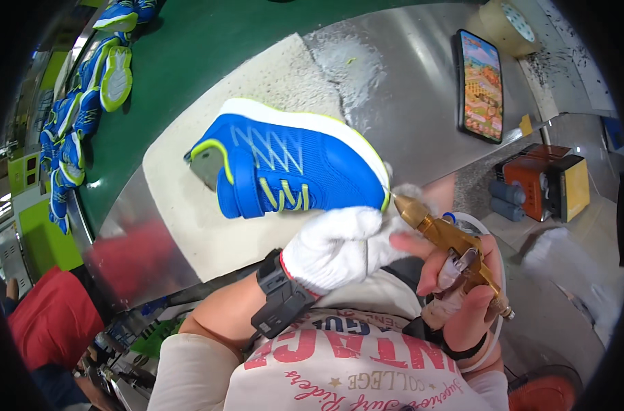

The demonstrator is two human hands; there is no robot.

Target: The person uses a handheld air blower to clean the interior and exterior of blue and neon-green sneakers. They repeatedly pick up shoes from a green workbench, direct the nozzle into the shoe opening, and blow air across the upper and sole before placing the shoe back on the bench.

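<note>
A blue sneaker (284, 154) with a white sole and yellow-green trim lies on its side, its toe toward the right. A grey-green last (208, 166) shows in its collar. My left hand (336, 250), in a white knit glove, is closed on the sneaker near the toe, some fingers hidden. My right hand (475, 318), with bare fingers showing, is wrapped round a brass spray gun (456, 240). The gun's pointed nozzle is close to the toe edge of the sole; whether it touches I cannot tell. A thin clear hose (502, 288) runs beside the gun.
Under the sneaker is a cream pad (181, 219) on a metal table (421, 89). A green conveyor belt (209, 51) carries several blue sneakers (115, 79). A phone (481, 89) and a tape roll (507, 27) are at right. A person in red (55, 322) is at lower left.
</note>
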